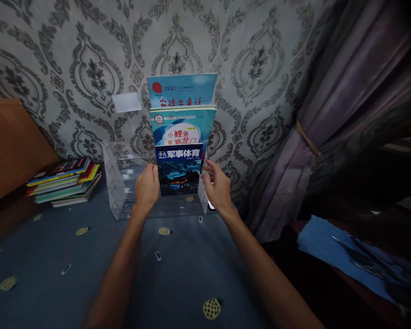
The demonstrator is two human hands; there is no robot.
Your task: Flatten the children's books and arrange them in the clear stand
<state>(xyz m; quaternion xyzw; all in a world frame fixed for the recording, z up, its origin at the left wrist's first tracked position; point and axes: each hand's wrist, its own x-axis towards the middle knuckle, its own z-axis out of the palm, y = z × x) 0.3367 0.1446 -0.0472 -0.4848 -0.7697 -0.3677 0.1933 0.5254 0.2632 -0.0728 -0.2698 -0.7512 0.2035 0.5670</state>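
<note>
Surface (55,283): nearest the camera, covered in dark blue cloth with scattered yellow round motifs; both forearms reach across it from the lower edge.
Wall (71,55): grey damask wallpaper, filling the background behind everything.
Curtain (345,114): purple-grey, at right, gathered by a tan tie (306,137).
Wooden panel (10,141): brown, at far left, rising beside the surface.
Blue cloth (322,242): on a dark ledge at lower right, well apart from the hands; thin metal tools lie on it, too blurred to identify.
Clear rack (118,183): transparent stepped stand at the back of the surface, against the wall; its left half shows bare tiers.
Stack of books (66,183): lying flat, left of the rack, near but not touching it.
Top book (183,89): light blue cover, upright in the rack's highest tier.
Middle book (183,128): teal and white cover, upright, one tier lower.
Dark blue book (180,171): upright in the front tier, right half of the rack, between both hands.
Left hand (147,187): fingers (154,171) curled together, pinching the dark blue book's left edge.
Right hand (219,187): fingers (208,167) slightly spread, tips gripping the book's right edge.
White card (126,102): small, on the wall above the rack's left side.
</note>
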